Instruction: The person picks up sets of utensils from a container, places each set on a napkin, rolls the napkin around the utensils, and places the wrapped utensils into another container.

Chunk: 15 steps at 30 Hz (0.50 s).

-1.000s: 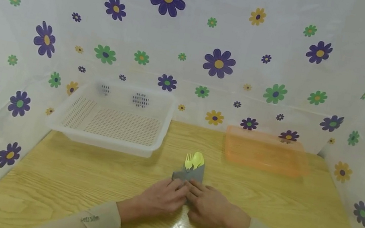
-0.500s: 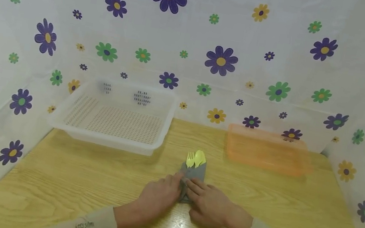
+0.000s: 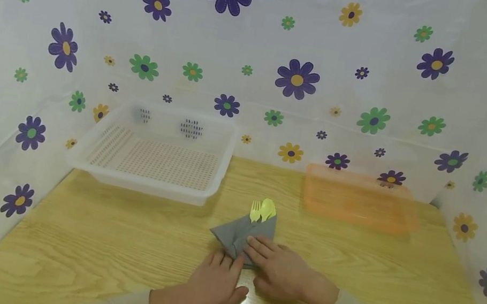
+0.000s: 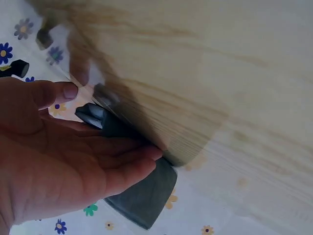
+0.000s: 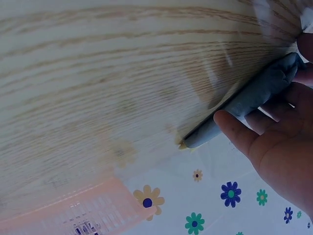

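Note:
A dark grey cloth napkin lies folded on the table, one pointed flap sticking out to the left. From its top end show the heads of a yellow-green fork and spoon; their handles are hidden in the cloth. My right hand rests on the napkin's right side, fingers extended across the fold. My left hand is at the lower edge, its fingertips right at the cloth and its thumb spread away. In the left wrist view, the fingers lie straight over the napkin.
At the back left stands a white perforated plastic basket. A translucent orange tray sits at the back right. A white sheet with printed flowers walls the wooden table at the back and sides.
My left hand has let go of the napkin's left part and drawn back toward me, its fingers straightening. The flap now spreads out to the left. The right hand stays on the cloth.

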Tool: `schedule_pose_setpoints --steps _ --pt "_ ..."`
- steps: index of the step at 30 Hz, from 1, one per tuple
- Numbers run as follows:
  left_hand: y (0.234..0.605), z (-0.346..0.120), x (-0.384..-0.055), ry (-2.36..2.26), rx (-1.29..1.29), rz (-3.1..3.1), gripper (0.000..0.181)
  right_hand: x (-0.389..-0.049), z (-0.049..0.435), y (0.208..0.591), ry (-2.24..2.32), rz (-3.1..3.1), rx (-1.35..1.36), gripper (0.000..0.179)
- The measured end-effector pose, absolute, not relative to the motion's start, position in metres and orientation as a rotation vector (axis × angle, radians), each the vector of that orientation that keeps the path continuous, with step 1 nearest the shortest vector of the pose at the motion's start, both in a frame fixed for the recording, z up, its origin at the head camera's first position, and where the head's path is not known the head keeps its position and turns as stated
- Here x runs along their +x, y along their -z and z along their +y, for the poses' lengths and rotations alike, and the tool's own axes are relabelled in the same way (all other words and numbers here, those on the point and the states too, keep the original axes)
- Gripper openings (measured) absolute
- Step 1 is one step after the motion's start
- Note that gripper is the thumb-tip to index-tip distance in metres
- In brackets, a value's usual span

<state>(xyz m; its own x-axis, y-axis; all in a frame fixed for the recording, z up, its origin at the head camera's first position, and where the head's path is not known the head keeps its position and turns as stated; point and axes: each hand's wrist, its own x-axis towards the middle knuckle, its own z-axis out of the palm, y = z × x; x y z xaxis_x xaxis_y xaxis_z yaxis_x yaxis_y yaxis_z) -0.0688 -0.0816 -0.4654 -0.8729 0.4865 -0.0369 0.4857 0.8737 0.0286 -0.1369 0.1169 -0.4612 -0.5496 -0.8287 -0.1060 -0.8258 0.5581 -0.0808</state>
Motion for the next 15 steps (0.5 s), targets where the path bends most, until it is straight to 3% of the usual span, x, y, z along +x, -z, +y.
schedule_pose_setpoints --steps 11,15 --pt "0.470 -0.083 -0.073 0.048 0.826 2.913 0.066 -0.143 0.120 0.462 0.176 2.636 -1.391 0.068" --pt "0.473 -0.081 -0.074 0.162 0.944 2.966 0.060 -0.147 0.119 0.461 0.105 2.670 -1.464 0.049"
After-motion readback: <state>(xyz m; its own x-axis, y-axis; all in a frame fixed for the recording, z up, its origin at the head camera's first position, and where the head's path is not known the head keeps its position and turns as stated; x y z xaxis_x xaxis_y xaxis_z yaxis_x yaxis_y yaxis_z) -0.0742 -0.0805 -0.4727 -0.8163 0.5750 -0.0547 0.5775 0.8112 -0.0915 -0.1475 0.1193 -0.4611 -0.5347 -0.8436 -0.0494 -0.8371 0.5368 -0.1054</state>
